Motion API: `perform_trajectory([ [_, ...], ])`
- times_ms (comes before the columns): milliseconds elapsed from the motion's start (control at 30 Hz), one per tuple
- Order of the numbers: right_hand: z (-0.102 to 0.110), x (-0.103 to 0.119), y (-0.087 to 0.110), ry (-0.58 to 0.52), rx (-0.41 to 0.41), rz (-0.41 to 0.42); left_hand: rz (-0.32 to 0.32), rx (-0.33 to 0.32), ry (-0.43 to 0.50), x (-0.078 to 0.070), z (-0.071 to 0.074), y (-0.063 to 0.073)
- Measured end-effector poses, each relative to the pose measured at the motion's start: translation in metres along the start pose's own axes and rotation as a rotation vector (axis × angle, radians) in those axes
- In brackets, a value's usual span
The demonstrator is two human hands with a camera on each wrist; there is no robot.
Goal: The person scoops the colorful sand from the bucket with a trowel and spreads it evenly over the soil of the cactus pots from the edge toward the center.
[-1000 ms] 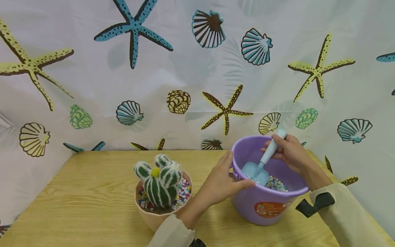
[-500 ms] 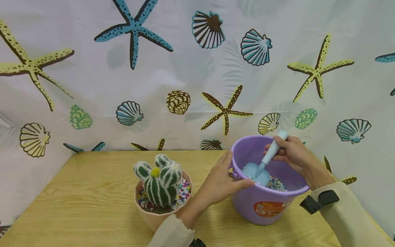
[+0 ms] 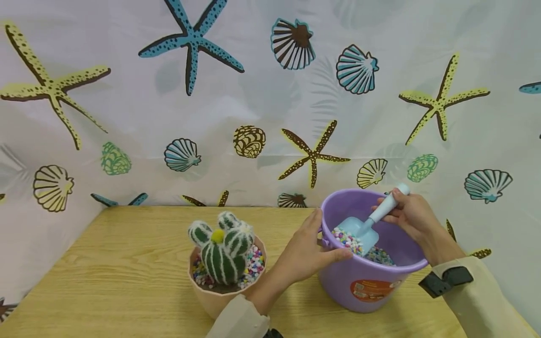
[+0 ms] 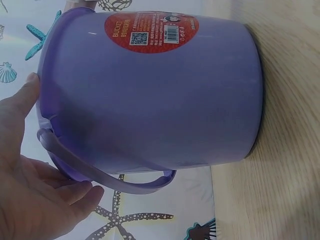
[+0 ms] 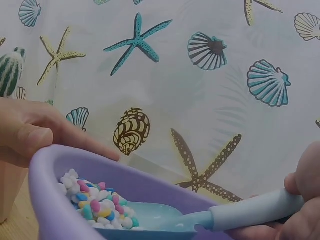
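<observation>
My right hand grips the pale handle of a light-blue scoop, tilted down into a purple bucket. Small multicoloured pebbles lie heaped on the blade of the scoop, seen close in the right wrist view. More pebbles lie lower inside the bucket; its floor is mostly hidden. My left hand holds the bucket's left rim, thumb along the front edge. In the left wrist view, its lower fingers bend beside the hanging purple bucket handle.
Left of the bucket stands a peach pot with a felt cactus and coloured pebbles around it. My left forearm passes just in front of this pot. A wooden table carries everything, backed by a patterned curtain.
The scoop has risen slightly and shifted right with my right hand, and a heap of pebbles now shows on its blade. My left hand keeps its place on the rim. The head view shifted slightly.
</observation>
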State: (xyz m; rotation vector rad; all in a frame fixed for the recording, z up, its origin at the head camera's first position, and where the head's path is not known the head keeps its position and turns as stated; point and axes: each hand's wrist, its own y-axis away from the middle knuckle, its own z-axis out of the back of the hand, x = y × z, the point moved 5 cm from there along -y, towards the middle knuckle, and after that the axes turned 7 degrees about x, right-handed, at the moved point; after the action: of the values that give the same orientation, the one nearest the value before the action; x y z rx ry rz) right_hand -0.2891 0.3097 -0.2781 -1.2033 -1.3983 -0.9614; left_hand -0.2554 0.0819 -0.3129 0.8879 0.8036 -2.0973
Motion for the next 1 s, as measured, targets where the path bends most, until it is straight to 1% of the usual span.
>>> perform_trajectory([
  [200, 0.005, -0.006, 0.002, -0.088, -0.032, -0.043, 0.028, 0.02, -0.025, 0.001, -0.004, 0.005],
  [333, 0.01, -0.009, 0.003, -0.15, -0.046, -0.061, 0.022, 0.025, -0.039, 0.0, -0.006, 0.007],
  [533, 0.018, -0.008, 0.004, -0.267, -0.093, -0.078, 0.018, 0.041, -0.107, 0.0, -0.007, 0.009],
  [600, 0.02, -0.005, 0.004, -0.294, -0.118, -0.079, 0.012, 0.042, -0.122, 0.0, -0.007, 0.01],
  [700, 0.022, -0.002, 0.004, -0.309, -0.144, -0.074, 0.009, 0.034, -0.118, 0.0, -0.006, 0.012],
  [900, 0.026, 0.0, 0.005, -0.376, -0.202, -0.043, 0.006, 0.015, -0.111, 0.001, 0.0, 0.015],
  [1000, 0.026, 0.002, 0.007, -0.394, -0.205, -0.015, -0.01, 0.007, -0.116, 0.0, 0.003, 0.016],
])
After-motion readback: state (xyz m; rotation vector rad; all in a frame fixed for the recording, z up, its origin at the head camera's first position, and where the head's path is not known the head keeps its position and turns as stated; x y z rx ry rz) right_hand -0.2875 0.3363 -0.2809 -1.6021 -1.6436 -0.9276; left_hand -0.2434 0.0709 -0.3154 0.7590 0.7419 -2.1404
